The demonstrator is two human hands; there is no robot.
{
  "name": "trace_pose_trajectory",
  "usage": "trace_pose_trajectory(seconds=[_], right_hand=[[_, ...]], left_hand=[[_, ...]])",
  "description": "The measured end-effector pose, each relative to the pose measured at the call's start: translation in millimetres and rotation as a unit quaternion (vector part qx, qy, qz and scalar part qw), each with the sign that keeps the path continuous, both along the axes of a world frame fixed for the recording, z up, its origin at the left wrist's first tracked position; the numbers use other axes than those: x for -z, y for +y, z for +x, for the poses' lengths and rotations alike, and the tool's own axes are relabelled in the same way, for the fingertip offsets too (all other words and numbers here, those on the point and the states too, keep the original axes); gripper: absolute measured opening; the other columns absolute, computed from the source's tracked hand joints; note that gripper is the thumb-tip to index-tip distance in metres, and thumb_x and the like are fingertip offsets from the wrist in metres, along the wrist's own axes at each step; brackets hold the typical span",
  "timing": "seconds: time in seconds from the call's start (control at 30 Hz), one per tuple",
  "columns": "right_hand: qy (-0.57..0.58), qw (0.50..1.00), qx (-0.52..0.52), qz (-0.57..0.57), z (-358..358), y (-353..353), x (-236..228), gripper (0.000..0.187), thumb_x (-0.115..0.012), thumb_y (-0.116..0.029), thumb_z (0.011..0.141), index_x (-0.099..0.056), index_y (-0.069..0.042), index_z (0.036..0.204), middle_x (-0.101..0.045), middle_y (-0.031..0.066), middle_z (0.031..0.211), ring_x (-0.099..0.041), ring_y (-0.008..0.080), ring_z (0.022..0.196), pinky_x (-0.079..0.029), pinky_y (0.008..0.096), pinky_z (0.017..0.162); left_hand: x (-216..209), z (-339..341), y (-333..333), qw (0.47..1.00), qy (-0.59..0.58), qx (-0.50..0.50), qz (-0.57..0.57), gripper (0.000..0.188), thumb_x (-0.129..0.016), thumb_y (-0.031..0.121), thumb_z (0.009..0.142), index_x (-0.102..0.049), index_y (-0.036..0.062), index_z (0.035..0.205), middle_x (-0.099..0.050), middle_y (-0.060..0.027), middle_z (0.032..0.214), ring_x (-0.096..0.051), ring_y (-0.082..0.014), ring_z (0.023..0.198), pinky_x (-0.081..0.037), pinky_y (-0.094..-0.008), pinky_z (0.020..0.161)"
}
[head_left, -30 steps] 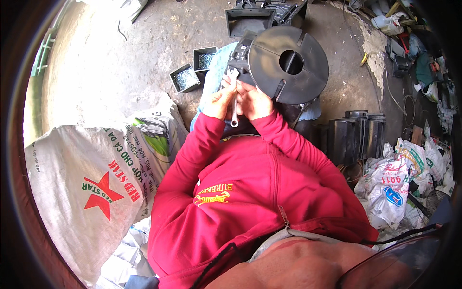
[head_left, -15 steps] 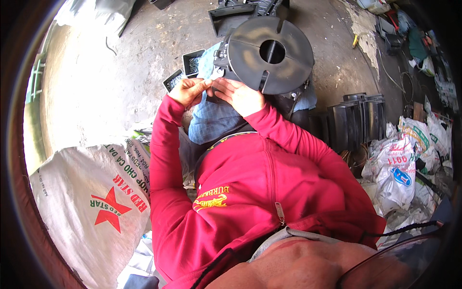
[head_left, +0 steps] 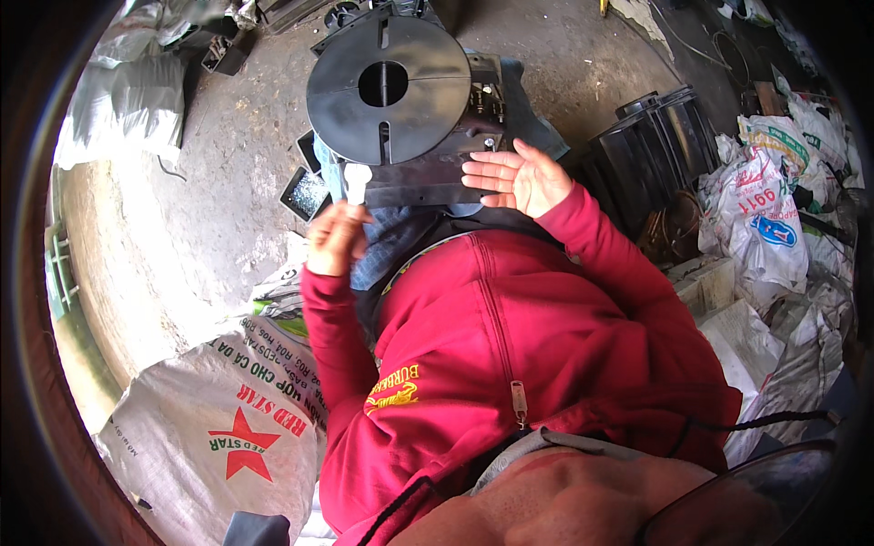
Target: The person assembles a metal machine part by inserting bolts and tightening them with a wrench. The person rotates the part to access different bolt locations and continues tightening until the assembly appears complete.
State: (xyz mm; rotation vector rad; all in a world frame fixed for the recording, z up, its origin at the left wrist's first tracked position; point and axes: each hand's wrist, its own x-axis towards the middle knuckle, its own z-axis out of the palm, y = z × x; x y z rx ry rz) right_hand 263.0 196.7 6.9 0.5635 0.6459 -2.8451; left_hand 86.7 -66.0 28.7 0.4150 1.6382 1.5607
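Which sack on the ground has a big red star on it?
The white woven sack at lower left, below the left hand. The sacks at right carry blue and green print instead.

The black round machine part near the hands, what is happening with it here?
A person in a red hooded top sits over a black round disc with a centre hole, mounted on a dark metal assembly above a concrete floor. The left hand is closed around a white-tipped tool at the assembly's edge. The right hand is open, its fingers spread beside the assembly, holding nothing. Printed sacks lie around.
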Motion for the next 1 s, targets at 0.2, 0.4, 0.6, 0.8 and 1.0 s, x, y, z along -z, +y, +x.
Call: trace_pose_trajectory(seconds=[0.2,0.4,0.6,0.8,1.0], right_hand=[[-0.021,0.995,0.022,0.094,-9.9,2.8,10.8,0.058,-0.041,-0.046,0.089,-0.046,0.003,0.12,-0.051,0.0178,0.121,-0.051,0.0249,0.111,-0.045,0.0348,0.087],[0.028,0.992,0.07,0.103,-12.5,-6.2,13.6,0.054,-0.041,-0.042,0.091,-0.047,0.006,0.114,-0.055,0.0202,0.114,-0.058,0.025,0.1,-0.05,0.0335,0.078],[0.013,0.991,0.087,0.1,-19.1,-21.9,12.3,0.056,-0.039,-0.044,0.091,-0.046,0.006,0.116,-0.055,0.0182,0.114,-0.059,0.0186,0.09,-0.048,0.0258,0.071],[-0.002,0.996,0.047,0.081,-28.2,-29.4,17.2,0.06,-0.038,-0.049,0.09,-0.046,0.003,0.118,-0.055,0.0113,0.116,-0.059,0.0133,0.079,-0.048,0.0235,0.054],[0.015,0.997,-0.015,0.075,-25.1,-19.7,8.7,0.06,-0.034,-0.051,0.09,-0.047,-0.001,0.12,-0.056,0.0062,0.114,-0.05,0.0107,0.045,-0.044,0.0234,0.039]], left_hand=[[-6.5,54.3,71.2,0.965,-0.156,0.21,0.03,0.019,-0.043,0.02,0.093,-0.053,0.0034,0.093,-0.062,-0.0077,0.065,-0.049,-0.0072,0.041,-0.036,-0.017,0.039],[-9.8,57.8,102.8,0.957,-0.178,0.227,0.012,0.023,-0.043,0.024,0.092,-0.053,0.0031,0.091,-0.061,-0.0092,0.063,-0.05,-0.0088,0.041,-0.037,-0.0177,0.038],[-6.6,64.1,99.7,0.96,-0.225,0.165,0.009,0.022,-0.044,0.023,0.092,-0.053,0.0028,0.09,-0.062,-0.0101,0.065,-0.05,-0.0099,0.04,-0.038,-0.0182,0.038],[-0.6,76.0,103.5,0.968,-0.229,0.089,0.039,0.022,-0.046,0.024,0.091,-0.053,0.0034,0.091,-0.063,-0.0098,0.073,-0.052,-0.0102,0.046,-0.041,-0.0198,0.042],[10.8,78.4,119.0,0.957,-0.276,0.073,0.049,0.026,-0.044,0.028,0.093,-0.052,0.0034,0.096,-0.063,-0.0119,0.082,-0.057,-0.0125,0.058,-0.049,-0.0243,0.051]])
